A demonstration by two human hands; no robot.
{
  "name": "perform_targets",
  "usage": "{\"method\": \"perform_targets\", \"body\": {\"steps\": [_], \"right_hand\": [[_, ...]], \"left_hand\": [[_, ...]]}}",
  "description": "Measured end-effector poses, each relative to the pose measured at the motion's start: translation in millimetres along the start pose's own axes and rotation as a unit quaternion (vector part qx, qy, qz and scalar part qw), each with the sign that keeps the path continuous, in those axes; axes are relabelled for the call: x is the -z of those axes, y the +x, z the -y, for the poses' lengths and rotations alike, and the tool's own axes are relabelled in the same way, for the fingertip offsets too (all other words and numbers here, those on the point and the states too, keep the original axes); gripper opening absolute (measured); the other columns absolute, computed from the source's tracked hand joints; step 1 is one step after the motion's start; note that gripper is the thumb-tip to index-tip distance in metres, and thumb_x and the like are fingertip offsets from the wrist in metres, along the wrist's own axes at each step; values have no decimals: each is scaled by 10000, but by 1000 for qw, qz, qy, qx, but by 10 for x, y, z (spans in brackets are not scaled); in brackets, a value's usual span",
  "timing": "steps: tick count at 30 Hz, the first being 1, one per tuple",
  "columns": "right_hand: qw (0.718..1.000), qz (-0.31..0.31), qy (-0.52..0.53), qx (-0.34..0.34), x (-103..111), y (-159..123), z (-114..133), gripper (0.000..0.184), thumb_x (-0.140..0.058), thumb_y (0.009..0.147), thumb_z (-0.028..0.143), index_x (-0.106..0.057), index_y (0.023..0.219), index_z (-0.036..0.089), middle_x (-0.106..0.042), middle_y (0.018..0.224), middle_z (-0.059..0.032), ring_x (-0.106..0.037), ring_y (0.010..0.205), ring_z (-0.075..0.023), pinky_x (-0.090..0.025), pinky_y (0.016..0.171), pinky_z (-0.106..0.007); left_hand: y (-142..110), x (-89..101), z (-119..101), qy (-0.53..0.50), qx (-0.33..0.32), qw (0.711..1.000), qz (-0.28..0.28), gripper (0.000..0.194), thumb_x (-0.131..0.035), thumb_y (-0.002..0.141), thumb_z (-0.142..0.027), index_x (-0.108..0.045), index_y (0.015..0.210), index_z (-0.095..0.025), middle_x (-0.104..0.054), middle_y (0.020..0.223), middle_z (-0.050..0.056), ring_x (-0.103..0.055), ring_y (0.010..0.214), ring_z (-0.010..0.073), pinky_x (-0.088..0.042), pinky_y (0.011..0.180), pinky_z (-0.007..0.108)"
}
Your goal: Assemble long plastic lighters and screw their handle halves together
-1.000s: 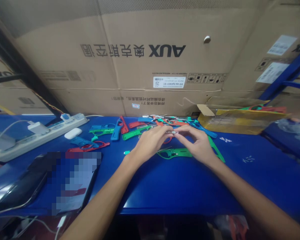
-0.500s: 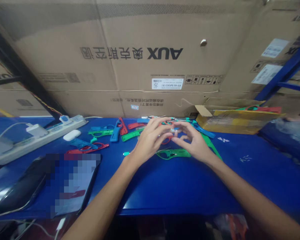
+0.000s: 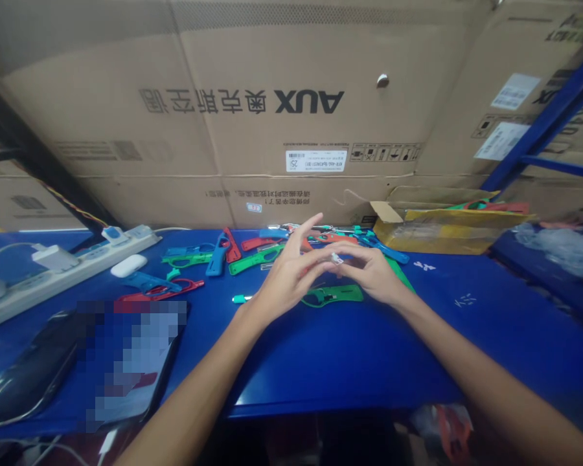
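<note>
A small white plastic part [image 3: 337,259] sits between the fingertips of both my hands, above the middle of the blue table. My left hand [image 3: 291,278] pinches it from the left, with one finger raised and stretched upward. From the right, my right hand [image 3: 374,272] closes its thumb and fingers on the same part. Below the hands lies a green casing [image 3: 340,294] with a loop-shaped opening and a metal piece in it. Farther back are more coloured casings, among them a green one [image 3: 257,257], a blue one [image 3: 218,256] and a red one [image 3: 232,244].
A yellow-taped carton [image 3: 447,236] holding coloured casings stands at back right. Small white pieces [image 3: 423,265] and thin slivers [image 3: 465,299] lie on the right. On the left are a power strip [image 3: 92,262], a white earbud case [image 3: 129,265] and a tablet-like device [image 3: 146,362]. Cardboard [image 3: 252,149] walls the back.
A finger of my left hand has lifted away from the white part and now points up. My right fingers have drawn closer together around it. The whole view has shifted slightly.
</note>
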State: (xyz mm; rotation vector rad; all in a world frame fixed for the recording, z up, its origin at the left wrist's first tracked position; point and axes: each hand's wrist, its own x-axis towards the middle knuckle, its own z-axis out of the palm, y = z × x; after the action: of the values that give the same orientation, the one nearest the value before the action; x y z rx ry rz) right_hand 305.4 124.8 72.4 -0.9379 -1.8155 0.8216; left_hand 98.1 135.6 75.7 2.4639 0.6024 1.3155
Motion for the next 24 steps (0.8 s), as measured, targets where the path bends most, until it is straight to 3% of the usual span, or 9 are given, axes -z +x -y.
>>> {"method": "perform_targets", "body": {"steps": [3,6,8,11,14,18,21,24], "right_hand": [[996,1,-68,57,107,12,43,254,-674,899,443,-763,1032,247,-740,1120,-70,-668,1049,-249,-578,799,-388],[977,10,-179,117,295,19,93,191,-652,927,379,-751,1047,268,-727,1155,-69,-626,1127,-256,-540,915,-436],[963,23,-237,127,422,17,107,181,-633,942,361,-746,1045,265,-706,1174,-81,-620,1120,-258,-528,920,-434],[949,66,-281,125,545,6,92,171,-631,943,373,-742,1008,261,-670,1174,-84,-619,1112,-253,-491,957,-421],[949,142,-272,78,562,-15,77,200,-628,938,414,-724,979,244,-674,1123,-71,-644,1032,-228,-491,918,-379],[939,246,-236,-45,482,-51,96,283,-635,908,471,-709,954,202,-725,973,-54,-659,851,-201,-495,742,-314],[927,284,-220,-108,416,-69,108,313,-667,871,488,-706,930,183,-730,875,-44,-653,763,-188,-477,670,-291],[922,299,-213,-119,379,-74,98,296,-675,867,473,-694,921,183,-723,856,-35,-644,738,-171,-470,653,-276]], "left_hand": [[-5,-7,7,23,38,999,0,433,-538,1014,-345,-469,1436,-281,-343,1600,106,-406,1422,258,-392,1144,478],[-19,-26,56,101,77,992,26,278,-446,1051,-330,-635,1203,-195,-674,1239,86,-568,1184,242,-465,1035,435],[-39,-56,99,160,92,980,76,309,-416,1060,-302,-695,1033,-172,-725,1022,65,-598,1016,233,-484,956,413],[-76,-111,140,210,98,958,170,283,-492,1032,-320,-730,996,-169,-720,979,63,-592,958,233,-486,905,389],[-106,-146,142,238,113,938,225,304,-542,1005,-385,-757,995,-171,-705,967,73,-583,953,245,-487,868,378],[-116,-133,130,245,124,929,247,276,-556,998,-359,-775,1031,-193,-697,998,67,-576,968,251,-474,878,387],[-105,-109,124,235,128,929,254,249,-579,987,-354,-782,1018,-213,-704,991,53,-574,985,254,-460,892,396],[-92,-101,115,225,138,930,256,240,-606,971,-378,-782,997,-216,-711,994,46,-576,978,252,-459,877,394]]}}
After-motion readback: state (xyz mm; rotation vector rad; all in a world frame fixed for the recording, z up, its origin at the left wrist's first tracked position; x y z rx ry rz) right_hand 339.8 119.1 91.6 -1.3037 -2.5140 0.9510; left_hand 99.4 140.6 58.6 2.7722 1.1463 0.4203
